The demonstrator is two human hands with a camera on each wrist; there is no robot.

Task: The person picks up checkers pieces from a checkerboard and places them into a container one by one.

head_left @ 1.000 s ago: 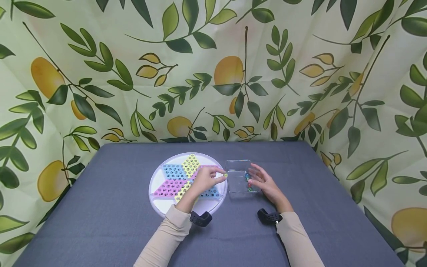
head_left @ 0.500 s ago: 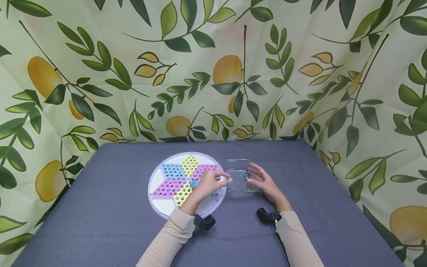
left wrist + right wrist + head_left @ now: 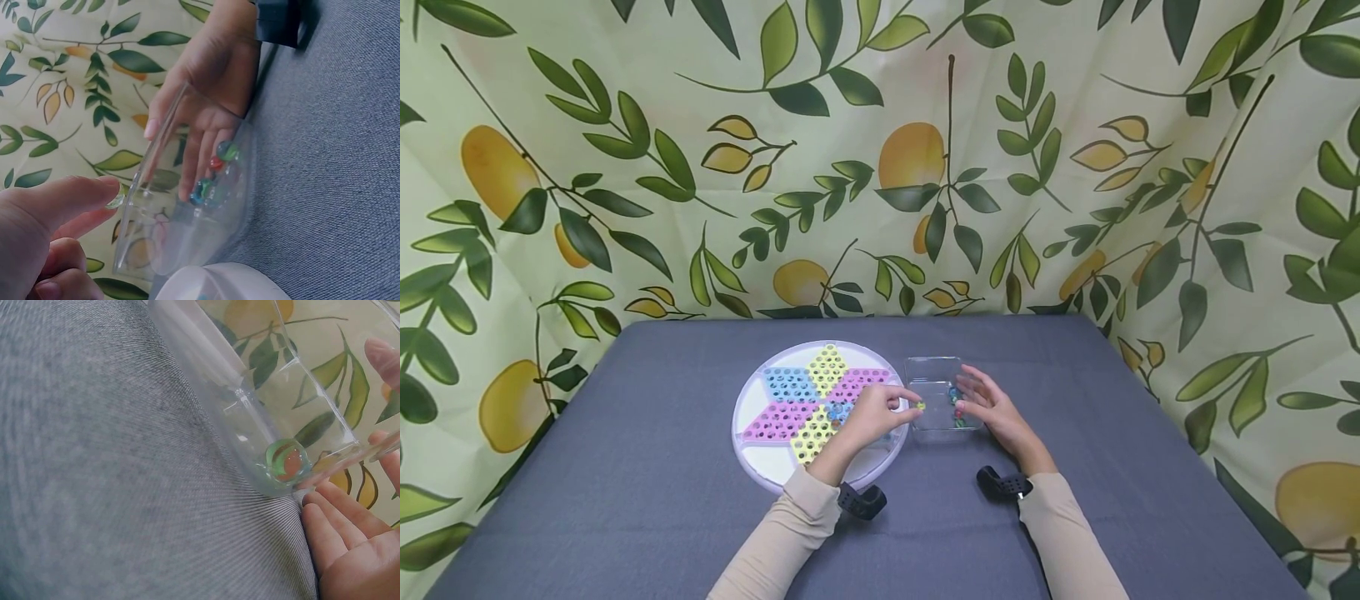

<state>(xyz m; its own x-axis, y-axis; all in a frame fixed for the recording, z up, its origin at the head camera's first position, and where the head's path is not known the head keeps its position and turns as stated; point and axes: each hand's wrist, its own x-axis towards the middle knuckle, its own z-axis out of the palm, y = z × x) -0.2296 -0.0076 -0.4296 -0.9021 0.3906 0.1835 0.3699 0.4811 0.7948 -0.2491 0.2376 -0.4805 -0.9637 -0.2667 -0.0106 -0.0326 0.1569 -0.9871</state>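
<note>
My left hand (image 3: 880, 412) pinches a yellow-green glass marble (image 3: 921, 406) between thumb and index finger. The marble (image 3: 115, 200) is just beside the rim of a clear plastic box (image 3: 140, 181) in the left wrist view. At the box's right side is my right hand (image 3: 1003, 417). Its straight fingers lie along the outside of the wall, and its thumb is spread apart above the rim. Several coloured marbles (image 3: 958, 422) lie inside the box on the right; a green marble (image 3: 287, 460) shows at its corner in the right wrist view.
A round white Chinese checkers board (image 3: 763, 457) with a pink, blue and yellow star of holes lies left of the box, partly under my left forearm. Several marbles (image 3: 837, 412) sit near its middle. A grey cloth (image 3: 662, 467) covers the table; a leaf-patterned curtain (image 3: 850, 208) hangs behind.
My left hand has moved right with the pinched marble, from the board's right edge to over the box's left side. The right hand has stayed at the box.
</note>
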